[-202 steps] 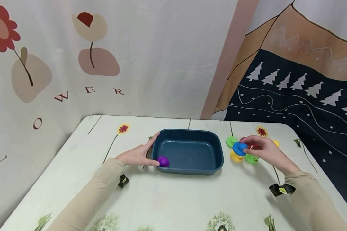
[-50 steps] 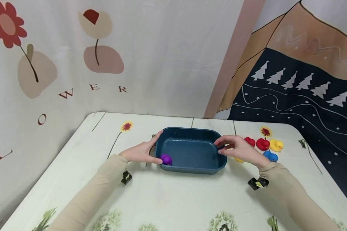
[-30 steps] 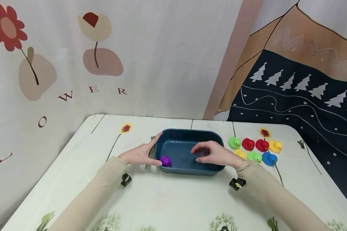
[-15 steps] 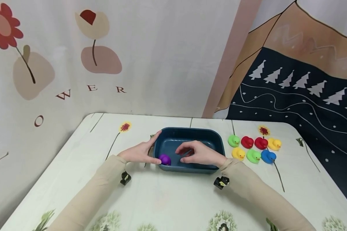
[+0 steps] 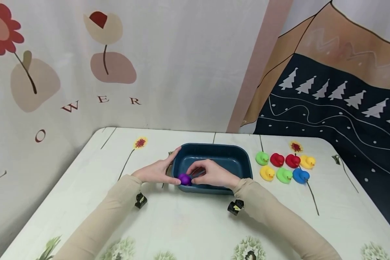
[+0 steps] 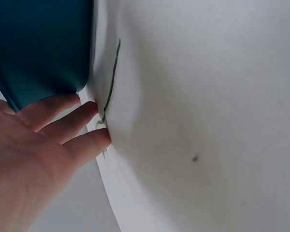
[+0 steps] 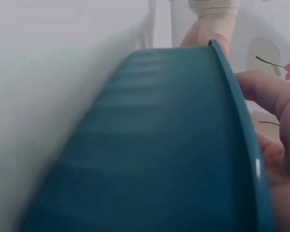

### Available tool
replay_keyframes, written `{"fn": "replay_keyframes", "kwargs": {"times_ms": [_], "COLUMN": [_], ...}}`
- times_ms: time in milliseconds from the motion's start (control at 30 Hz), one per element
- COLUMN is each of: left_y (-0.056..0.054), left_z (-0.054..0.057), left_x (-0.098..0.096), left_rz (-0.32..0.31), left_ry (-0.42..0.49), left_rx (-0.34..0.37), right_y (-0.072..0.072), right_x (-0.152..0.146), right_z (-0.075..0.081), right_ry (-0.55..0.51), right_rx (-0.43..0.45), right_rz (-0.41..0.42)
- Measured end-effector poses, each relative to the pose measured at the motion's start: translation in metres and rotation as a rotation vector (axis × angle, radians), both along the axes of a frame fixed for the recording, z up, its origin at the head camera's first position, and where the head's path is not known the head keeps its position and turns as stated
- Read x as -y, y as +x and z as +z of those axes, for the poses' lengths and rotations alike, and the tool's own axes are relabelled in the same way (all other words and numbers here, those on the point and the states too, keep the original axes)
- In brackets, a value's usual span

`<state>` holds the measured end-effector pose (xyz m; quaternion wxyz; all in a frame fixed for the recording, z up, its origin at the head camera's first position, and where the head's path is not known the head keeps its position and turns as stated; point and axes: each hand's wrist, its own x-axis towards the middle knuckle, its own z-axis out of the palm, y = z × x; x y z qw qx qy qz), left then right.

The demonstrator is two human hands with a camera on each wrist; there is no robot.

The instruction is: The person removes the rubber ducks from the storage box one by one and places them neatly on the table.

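In the head view, a purple rubber duck (image 5: 184, 179) sits in the front left corner of the dark blue tray (image 5: 227, 191). My left hand (image 5: 156, 172) spans the tray's left end, with the thumb at the front rim beside the duck and the index finger along the back corner. The left wrist view shows its other fingers (image 6: 70, 124) extended, tips by the tray's outer wall and the tabletop. My right hand (image 5: 214, 174) reaches over the front wall into the tray, thumb and index finger apart, their tips right at the duck's right side.
Right of the tray stand several rubber ducks in two rows: green (image 5: 262, 158), red (image 5: 277, 159), another red (image 5: 293, 161) and yellow (image 5: 307, 162) behind; yellow (image 5: 267, 173), green (image 5: 284, 175) and blue (image 5: 300, 176) in front. A printed curtain (image 5: 182, 72) hangs behind the table.
My right hand, which held the blue duck, has let it go in the front row at the right. It has moved left into the tray, up to the purple duck. The left hand stays put.
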<state>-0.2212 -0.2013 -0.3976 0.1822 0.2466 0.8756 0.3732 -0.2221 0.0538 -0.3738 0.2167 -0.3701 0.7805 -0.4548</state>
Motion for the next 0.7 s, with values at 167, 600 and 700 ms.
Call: {"fn": "replay_keyframes", "kwargs": {"times_ms": [167, 600, 700], "left_y": [0.000, -0.001, -0.001], "left_z": [-0.001, 0.000, 0.000], "left_x": [0.000, 0.002, 0.002], "left_rz": [0.007, -0.018, -0.018], "left_ry": [0.006, 0.018, 0.014], "left_rx": [-0.002, 0.008, 0.014], "right_y": [0.001, -0.001, -0.002], "right_x": [0.006, 0.018, 0.019], "right_z": [-0.004, -0.006, -0.008], "right_ry": [0.013, 0.062, 0.077], "right_rx": [-0.014, -0.020, 0.017], "right_rz": [-0.008, -0.015, -0.012]}}
